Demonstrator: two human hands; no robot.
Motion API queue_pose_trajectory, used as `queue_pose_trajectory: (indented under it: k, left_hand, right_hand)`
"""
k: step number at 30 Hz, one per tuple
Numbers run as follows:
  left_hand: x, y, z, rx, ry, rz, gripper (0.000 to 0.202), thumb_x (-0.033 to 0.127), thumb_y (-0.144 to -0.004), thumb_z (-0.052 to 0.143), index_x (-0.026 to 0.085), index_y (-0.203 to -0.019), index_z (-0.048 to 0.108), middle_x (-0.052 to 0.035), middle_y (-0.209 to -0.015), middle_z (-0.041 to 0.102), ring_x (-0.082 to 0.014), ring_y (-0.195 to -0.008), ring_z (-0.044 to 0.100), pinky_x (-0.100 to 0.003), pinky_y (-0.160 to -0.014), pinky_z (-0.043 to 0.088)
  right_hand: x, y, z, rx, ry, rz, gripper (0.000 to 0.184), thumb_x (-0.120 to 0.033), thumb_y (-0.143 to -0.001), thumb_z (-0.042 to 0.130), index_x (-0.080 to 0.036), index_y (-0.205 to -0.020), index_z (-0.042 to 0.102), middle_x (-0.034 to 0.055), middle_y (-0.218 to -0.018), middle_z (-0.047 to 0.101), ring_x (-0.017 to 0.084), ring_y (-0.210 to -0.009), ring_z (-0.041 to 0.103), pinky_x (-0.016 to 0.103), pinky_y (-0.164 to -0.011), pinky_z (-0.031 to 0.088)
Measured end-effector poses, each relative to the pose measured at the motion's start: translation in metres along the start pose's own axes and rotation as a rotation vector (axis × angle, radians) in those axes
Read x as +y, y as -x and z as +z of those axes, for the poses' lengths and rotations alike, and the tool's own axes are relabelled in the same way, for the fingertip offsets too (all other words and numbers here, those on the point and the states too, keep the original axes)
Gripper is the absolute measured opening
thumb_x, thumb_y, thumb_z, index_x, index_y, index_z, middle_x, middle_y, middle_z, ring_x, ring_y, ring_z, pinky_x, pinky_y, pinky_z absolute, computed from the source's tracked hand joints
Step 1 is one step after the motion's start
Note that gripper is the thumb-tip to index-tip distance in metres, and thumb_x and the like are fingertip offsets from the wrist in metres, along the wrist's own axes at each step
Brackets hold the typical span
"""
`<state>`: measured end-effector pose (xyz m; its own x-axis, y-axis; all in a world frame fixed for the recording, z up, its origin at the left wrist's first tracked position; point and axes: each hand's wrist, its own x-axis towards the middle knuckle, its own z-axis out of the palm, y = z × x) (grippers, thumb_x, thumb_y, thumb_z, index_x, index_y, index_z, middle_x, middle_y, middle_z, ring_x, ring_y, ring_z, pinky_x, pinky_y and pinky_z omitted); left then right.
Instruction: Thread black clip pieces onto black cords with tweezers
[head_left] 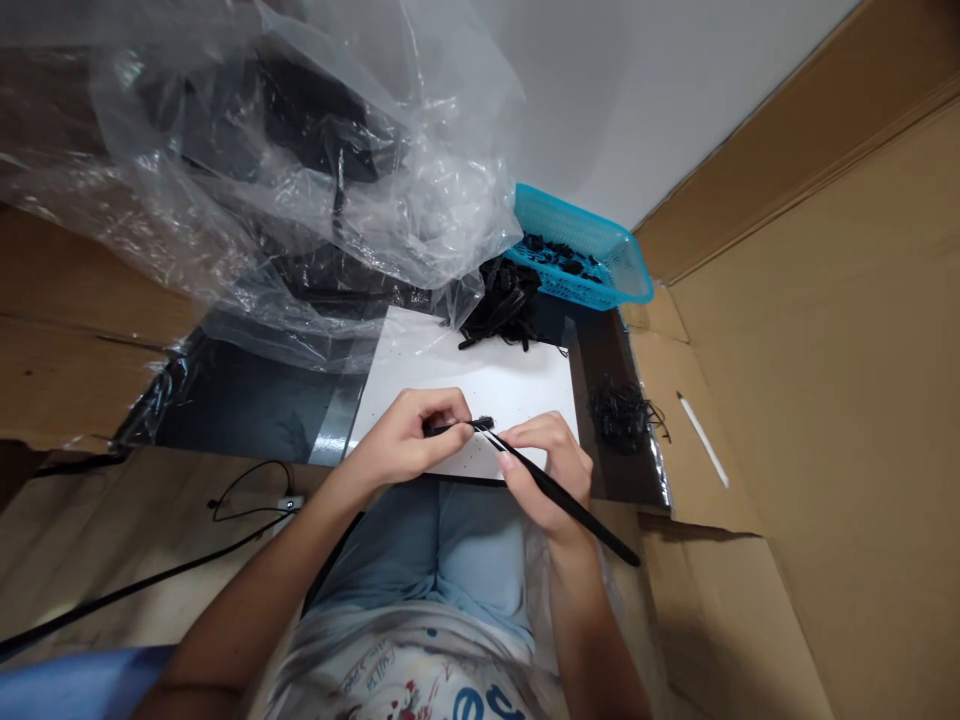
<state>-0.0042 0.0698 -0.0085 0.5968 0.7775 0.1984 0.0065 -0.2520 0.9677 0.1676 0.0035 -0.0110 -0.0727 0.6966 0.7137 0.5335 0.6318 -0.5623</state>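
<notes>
My left hand [420,430] is closed in a pinch over the white board [390,360]. Between its thumb and fingers is a thin black strip [482,424], its right end showing past the fingertips. My right hand [547,465] is wrapped around long, slim black tweezers [574,507]. Their pale metal tips meet the strip close to my left thumb. The tapered rear end sticks out below my right palm. A small dark fuzzy clump appears at the strip's end, too fine to make out. Dark specks are scattered on the board.
A pile of black strips [502,300] lies at the board's back edge. Behind it, a blue basket [637,270] holds black pieces. A tangled black bundle [624,413] sits right, near a white stick [703,440] on cardboard. Clear plastic sheeting [442,190] bulges at the back left.
</notes>
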Motion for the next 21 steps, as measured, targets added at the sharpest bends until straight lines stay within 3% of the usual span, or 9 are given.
queue_pose_trajectory:
  k: [21]
  left_hand:
    - [-0.0003,-0.0008,-0.0008,-0.001,0.053,0.023,0.025,0.028,-0.082,0.057,0.015,-0.061,0.049,0.0062,-0.054,0.035,-0.0079,-0.051,0.030,-0.023,-0.049,0.023]
  right_hand:
    - [0.0008,0.0025,-0.0030,-0.033,-0.096,0.148,0.017,-0.008,-0.081,0.059,-0.023,-0.090,0.057,0.0002,-0.081,0.061,0.017,-0.076,0.058,0.032,-0.068,0.047]
